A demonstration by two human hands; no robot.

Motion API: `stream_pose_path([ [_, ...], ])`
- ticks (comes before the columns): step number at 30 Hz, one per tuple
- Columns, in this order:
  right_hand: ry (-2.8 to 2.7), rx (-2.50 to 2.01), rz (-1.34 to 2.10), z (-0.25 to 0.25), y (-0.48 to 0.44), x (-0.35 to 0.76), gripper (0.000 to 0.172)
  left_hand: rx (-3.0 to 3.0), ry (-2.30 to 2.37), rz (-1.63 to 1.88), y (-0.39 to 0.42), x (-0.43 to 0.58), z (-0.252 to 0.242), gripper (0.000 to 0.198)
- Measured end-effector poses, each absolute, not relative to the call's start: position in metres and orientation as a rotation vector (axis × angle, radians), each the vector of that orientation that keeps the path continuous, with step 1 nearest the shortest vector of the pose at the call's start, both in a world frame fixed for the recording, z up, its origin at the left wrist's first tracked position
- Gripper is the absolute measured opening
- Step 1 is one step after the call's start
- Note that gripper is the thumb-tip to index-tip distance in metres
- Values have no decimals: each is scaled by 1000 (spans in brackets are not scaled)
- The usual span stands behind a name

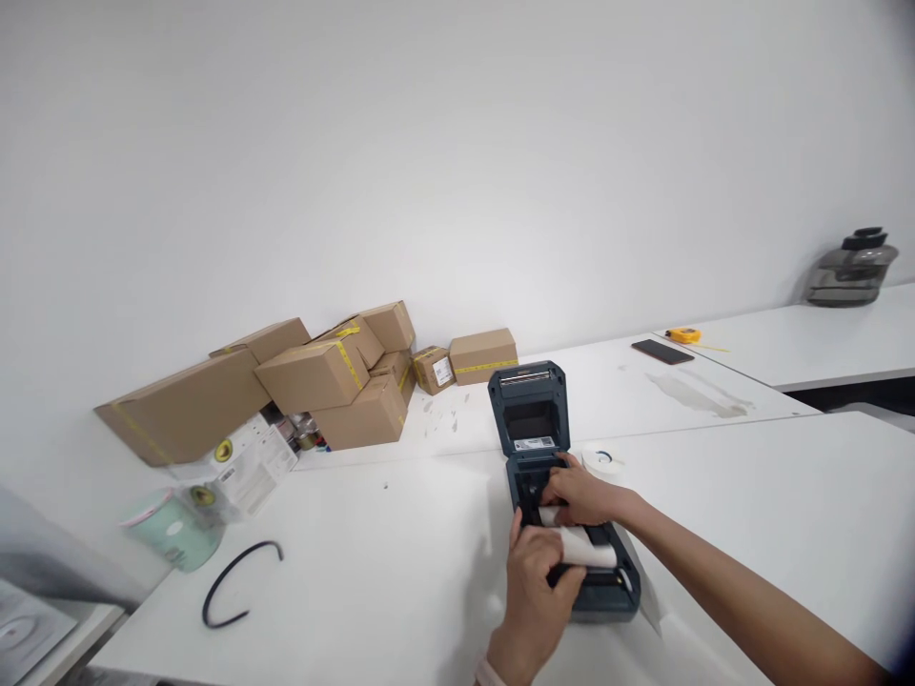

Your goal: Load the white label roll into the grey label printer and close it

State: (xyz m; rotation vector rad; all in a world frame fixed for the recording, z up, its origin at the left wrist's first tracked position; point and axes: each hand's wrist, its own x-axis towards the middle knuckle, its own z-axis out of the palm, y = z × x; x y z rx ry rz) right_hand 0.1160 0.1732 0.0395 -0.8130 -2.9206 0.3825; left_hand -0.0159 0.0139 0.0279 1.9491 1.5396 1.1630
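A dark blue label printer (530,419) sits on the white table (400,543) with its lid swung open. My left hand (536,581) rests on the printer's front edge, fingers closed on the white label strip (582,548) that runs out of the bay. My right hand (582,495) reaches into the open bay from the right, fingers curled on the white label roll (549,515) inside it. A small white roll of tape (601,461) lies just right of the printer.
A pile of cardboard boxes (315,381) lines the wall at back left, with white packets (250,462) and a pale green roll (172,529) in front. A black curved cable (239,581) lies left. A phone (661,352) and yellow tape measure (683,334) lie at back right.
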Motion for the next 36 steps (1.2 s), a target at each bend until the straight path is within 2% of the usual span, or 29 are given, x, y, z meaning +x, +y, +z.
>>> stream_pose_path([
  [2, -2921, -828, 423, 45, 170, 117, 15, 2036, 1545, 1223, 11, -14, 16, 12],
  [6, -2922, -810, 491, 48, 167, 119, 20, 2163, 1487, 1431, 3, -11, -14, 19],
  [11, -2872, -719, 593, 64, 160, 126, 18, 2238, 1469, 1557, -8, -5, -48, 28],
  [14, -2498, -646, 712, 97, 159, 128, 28, 2223, 1517, 1543, -10, -4, -66, 31],
  [18, -1804, -813, 416, 143, 189, 122, 37, 2208, 1548, 1460, -14, -5, -75, 32],
  [22, -1703, -968, 519, 158, 227, 115, 49, 2246, 1569, 1309, -20, -6, -70, 33],
  [24, -1708, -968, 601, 155, 226, 117, 52, 2275, 1577, 1310, -23, -5, -67, 31],
  [30, -1693, -865, 762, 115, 147, 141, 47, 2299, 1655, 1743, -29, 5, -65, 26],
  [33, -1778, -840, 764, 81, 103, 152, 35, 2289, 1722, 1774, -32, 8, -64, 29],
  [36, -1906, -851, 716, 48, 75, 159, 33, 2293, 1785, 1708, -38, 7, -63, 29],
])
